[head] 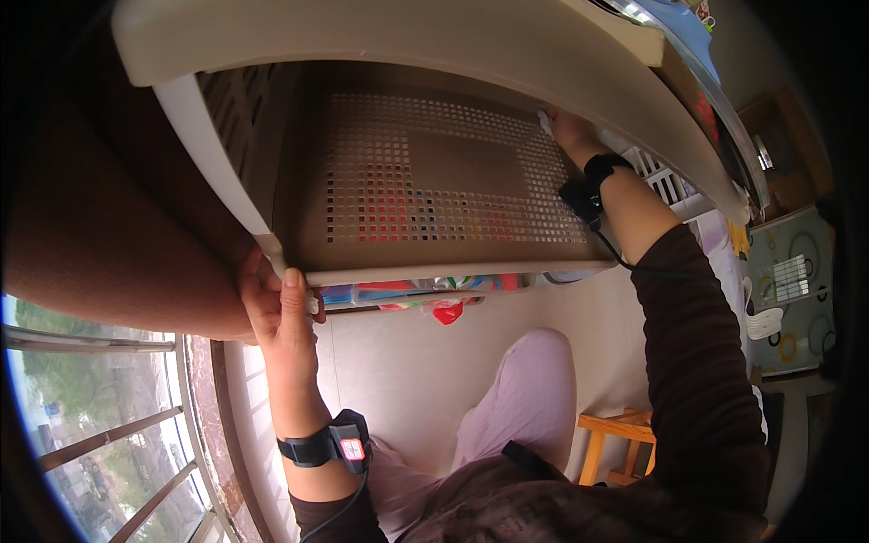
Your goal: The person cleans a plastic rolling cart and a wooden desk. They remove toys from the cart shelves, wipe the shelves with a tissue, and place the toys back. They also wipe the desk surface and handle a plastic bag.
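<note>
A beige plastic shelf rack fills the upper view, with a perforated shelf tier before me. My left hand grips its front left corner, the thumb resting on the rim. A bit of white tissue or cloth shows between that hand's fingers. My right hand reaches under the upper tier to the shelf's right side. Its fingers pinch a white wipe or cloth against the shelf; the fingertips are partly hidden.
Packets in red and blue wrapping lie on the tier below. A brown surface borders the rack at left, above a barred window. A wooden stool stands at lower right, near a patterned glass tabletop. Cables run from both wrist straps.
</note>
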Demonstrator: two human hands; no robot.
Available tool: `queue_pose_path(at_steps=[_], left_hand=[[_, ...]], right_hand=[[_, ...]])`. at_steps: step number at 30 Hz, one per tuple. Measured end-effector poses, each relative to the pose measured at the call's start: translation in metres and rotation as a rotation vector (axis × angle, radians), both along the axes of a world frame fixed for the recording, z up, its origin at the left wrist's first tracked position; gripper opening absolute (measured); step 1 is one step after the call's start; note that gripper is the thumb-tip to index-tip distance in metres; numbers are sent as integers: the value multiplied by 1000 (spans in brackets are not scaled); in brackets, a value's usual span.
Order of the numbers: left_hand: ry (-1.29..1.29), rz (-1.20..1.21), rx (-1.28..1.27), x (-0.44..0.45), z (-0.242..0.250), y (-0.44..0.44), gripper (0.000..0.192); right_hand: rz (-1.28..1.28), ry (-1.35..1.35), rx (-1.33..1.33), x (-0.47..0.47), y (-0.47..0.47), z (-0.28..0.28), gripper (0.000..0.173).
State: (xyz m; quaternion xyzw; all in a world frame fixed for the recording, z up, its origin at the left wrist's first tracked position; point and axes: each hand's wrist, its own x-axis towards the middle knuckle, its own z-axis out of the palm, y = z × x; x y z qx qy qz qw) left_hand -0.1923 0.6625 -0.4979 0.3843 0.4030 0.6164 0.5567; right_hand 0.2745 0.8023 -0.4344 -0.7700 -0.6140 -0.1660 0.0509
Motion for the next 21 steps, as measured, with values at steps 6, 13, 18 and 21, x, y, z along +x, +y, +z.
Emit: queue_pose_path(at_steps=[6, 13, 18, 21], left_hand=[[10, -15, -13, -2, 1, 0, 55], [-7, -54, 43, -4, 1, 3, 54], [22, -73, 65, -5, 1, 3, 54], [61, -59, 66, -3, 1, 3, 54]], right_hand=[[82, 220, 61, -29, 2, 6, 23], [615, 435, 340, -175, 28, 16, 25], [876, 473, 393, -262, 60, 7, 28], [797, 341, 311, -290, 81, -10, 32]])
